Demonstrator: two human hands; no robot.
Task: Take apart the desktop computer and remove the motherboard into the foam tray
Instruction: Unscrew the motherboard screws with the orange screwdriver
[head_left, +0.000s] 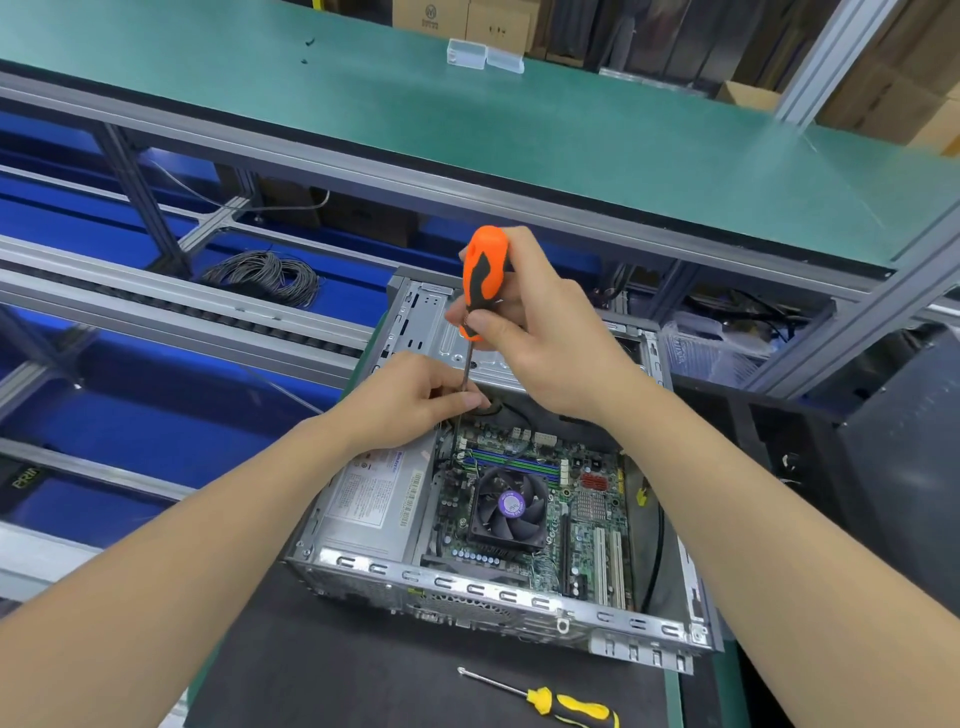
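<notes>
Motherboard (587, 512) seated in open case (467, 590) on black mat (337, 675), right hand (540, 332) curled round orange screwdriver (485, 270) handle above far edge, left hand (410, 400) pinching its shaft.

Desktop computer case (467, 590) lying on its side on a black mat (337, 675), side panel off, interior facing up. Green motherboard (550, 564) seated flat on the case floor, black CPU fan (511, 506) with a purple hub label at its middle, white expansion slots (608, 561) at the near right. Grey power supply (371, 499) along the left wall. Orange-and-black screwdriver (484, 275) upright, shaft pointing down at the board's far left corner.
</notes>
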